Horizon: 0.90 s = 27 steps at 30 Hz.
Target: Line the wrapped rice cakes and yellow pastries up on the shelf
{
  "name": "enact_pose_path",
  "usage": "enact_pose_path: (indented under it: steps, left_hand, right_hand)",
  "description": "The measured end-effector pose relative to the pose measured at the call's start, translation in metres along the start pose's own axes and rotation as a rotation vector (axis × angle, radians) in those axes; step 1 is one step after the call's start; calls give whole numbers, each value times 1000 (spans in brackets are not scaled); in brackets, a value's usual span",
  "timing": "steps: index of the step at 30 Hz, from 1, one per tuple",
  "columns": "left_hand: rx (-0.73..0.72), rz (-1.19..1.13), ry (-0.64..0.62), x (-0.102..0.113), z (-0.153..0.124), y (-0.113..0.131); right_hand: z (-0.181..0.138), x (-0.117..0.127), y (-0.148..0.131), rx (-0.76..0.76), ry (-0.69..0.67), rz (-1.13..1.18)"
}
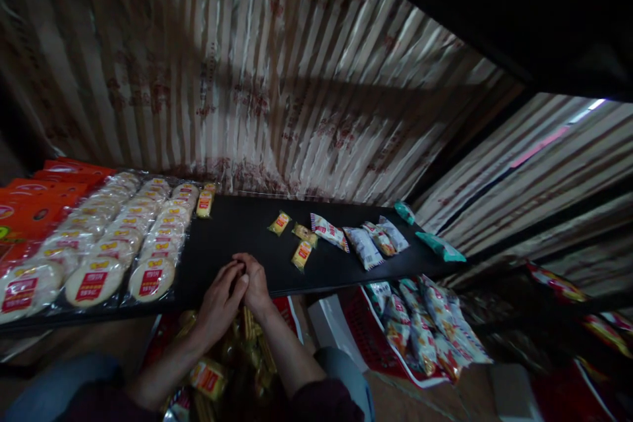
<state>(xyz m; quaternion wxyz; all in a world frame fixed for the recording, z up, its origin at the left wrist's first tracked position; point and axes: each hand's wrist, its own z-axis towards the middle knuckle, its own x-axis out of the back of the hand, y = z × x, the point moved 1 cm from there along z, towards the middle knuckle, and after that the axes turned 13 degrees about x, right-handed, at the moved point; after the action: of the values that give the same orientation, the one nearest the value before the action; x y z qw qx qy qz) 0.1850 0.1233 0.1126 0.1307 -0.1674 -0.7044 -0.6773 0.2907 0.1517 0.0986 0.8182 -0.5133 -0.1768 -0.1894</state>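
My left hand and my right hand meet at the front edge of the black shelf. Their fingers are curled against each other, and whatever lies between them, if anything, is hidden. Beyond them on the shelf lie small yellow snack packets and several white snack bags. To the left stand rows of round white crackers in clear wrappers, with a yellow packet at the back end. Below my forearms is a container holding several gold-yellow packets.
Orange packages stand at the far left. A red basket of white and teal bags sits below the shelf on the right. Teal packets lie at the shelf's right end. Corrugated sheeting backs the shelf, and a dark panel overhangs at upper right.
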Motion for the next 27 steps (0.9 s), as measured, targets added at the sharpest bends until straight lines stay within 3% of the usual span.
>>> enact_pose_path:
  steps: [7,11,15,20,27]
  left_hand:
    - [-87,43,-22,3,-64,-15]
    - [-119,56,-79,2,-87,-27]
    - [-29,81,-109,-3,-90,-51]
    - [156,362,42,-6,-85,-82]
    - [248,611,29,-10,-86,-82]
  right_hand:
    - [-64,9,-33,25,-38,-97]
    - [-94,5,-38,47,-62,-122]
    - [-113,2,-28,-23,-148,-222]
    - [-127,7,-8,-161,-172,-360]
    - [-137,4,13,-355,-211,-271]
